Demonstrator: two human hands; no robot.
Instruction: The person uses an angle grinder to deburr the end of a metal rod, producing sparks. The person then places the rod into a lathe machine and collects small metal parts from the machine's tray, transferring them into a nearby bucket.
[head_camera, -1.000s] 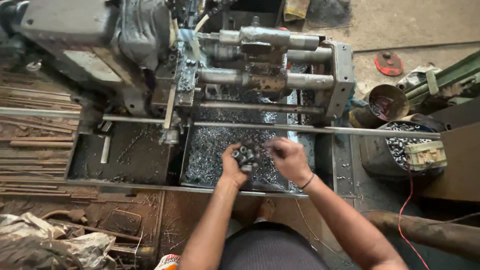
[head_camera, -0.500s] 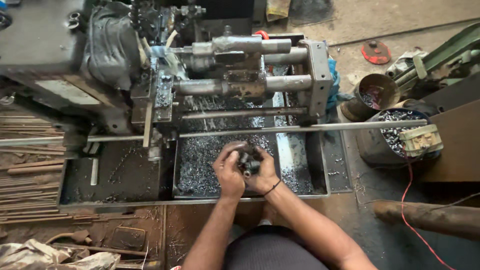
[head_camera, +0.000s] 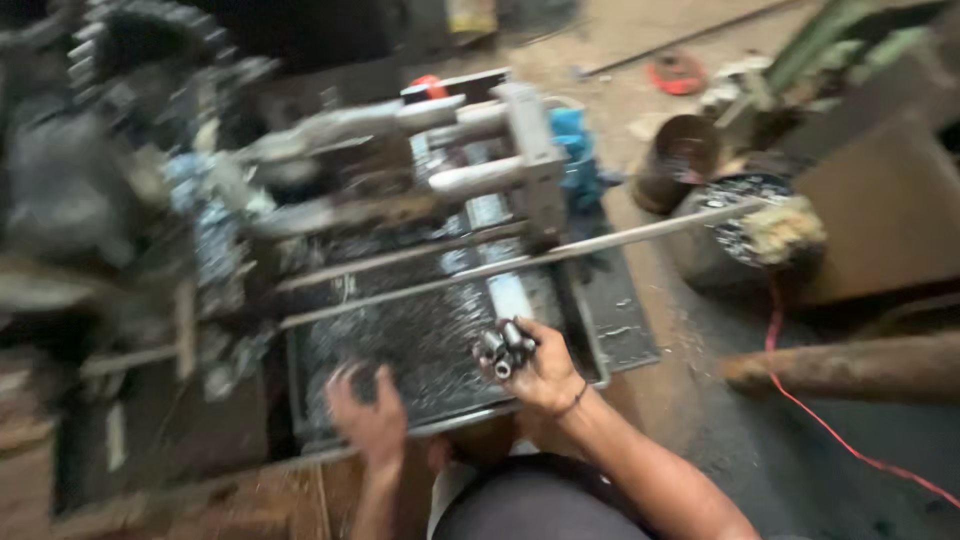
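Dim workshop, blurred lathe (head_camera: 400, 180) behind. Right hand (head_camera: 540, 370) clenched round a bunch of metal tubes (head_camera: 503, 348) over the chip tray (head_camera: 420, 340); left hand (head_camera: 370, 420) spread, empty, well left of that grip.

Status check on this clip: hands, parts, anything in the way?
Right hand grips a bunch of small metal tubes above the chip tray. Left hand blurred, open over the tray. Long rod crosses beyond them.

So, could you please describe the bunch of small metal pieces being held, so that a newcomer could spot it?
Start at the dark chip-filled tray under the lathe. At its near right corner, the right hand grips a cluster of short metal sleeves. Unlike the loose shavings around them, they are stubby hollow cylinders.
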